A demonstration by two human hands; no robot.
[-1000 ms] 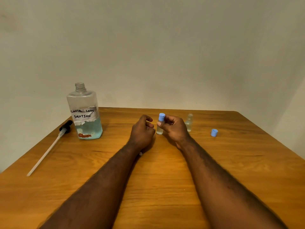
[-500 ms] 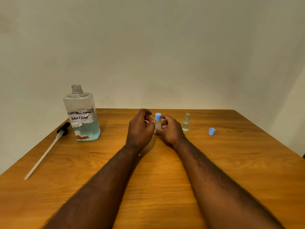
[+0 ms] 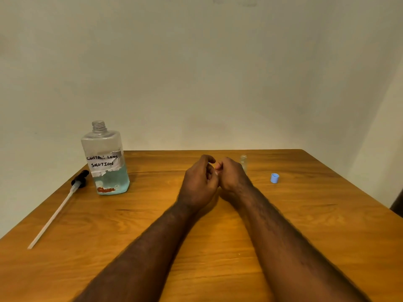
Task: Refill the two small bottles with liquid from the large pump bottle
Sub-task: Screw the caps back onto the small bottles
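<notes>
The left hand (image 3: 199, 184) and right hand (image 3: 232, 177) hide whatever sits between them. The right hand covers the base of the small bottle (image 3: 243, 160).

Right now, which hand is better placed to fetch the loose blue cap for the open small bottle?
Right hand: the loose blue cap lies on its side, past the open small bottle; the left hand would have to cross over.

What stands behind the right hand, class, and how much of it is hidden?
A small clear bottle, uncapped, stands behind the right hand. Only its neck and shoulder show; the hand covers its lower body and contents.
</notes>
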